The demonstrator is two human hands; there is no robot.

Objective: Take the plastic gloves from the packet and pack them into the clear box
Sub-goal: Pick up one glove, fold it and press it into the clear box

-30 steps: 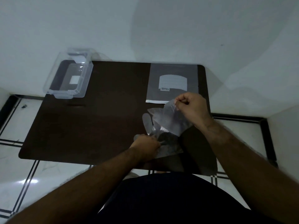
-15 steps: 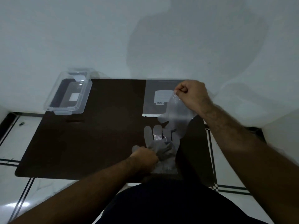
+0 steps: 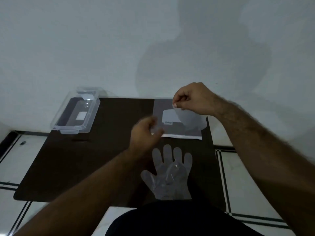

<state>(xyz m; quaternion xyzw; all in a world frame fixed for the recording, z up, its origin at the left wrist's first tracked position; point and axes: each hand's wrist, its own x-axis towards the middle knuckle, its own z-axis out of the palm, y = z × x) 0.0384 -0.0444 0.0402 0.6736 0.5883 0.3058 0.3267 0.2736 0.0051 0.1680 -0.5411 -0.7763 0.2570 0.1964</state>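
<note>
Above the packet (image 3: 180,128), the right hand (image 3: 192,99) pinches one glove (image 3: 189,120) aloft; the blurred left hand (image 3: 144,133), half-open, should likely grip its loose end for folding.

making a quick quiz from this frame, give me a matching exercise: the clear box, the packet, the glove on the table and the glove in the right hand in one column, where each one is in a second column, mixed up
Things:
1. clear box
2. packet
3. flat glove
4. pinched glove

Places:
A. hanging from the right hand, above the packet
B. far left corner of the dark table, open
C. spread out at the near edge, fingers pointing away
D. flat at the far right of the table

Pairs: 1-B, 2-D, 3-C, 4-A
</note>
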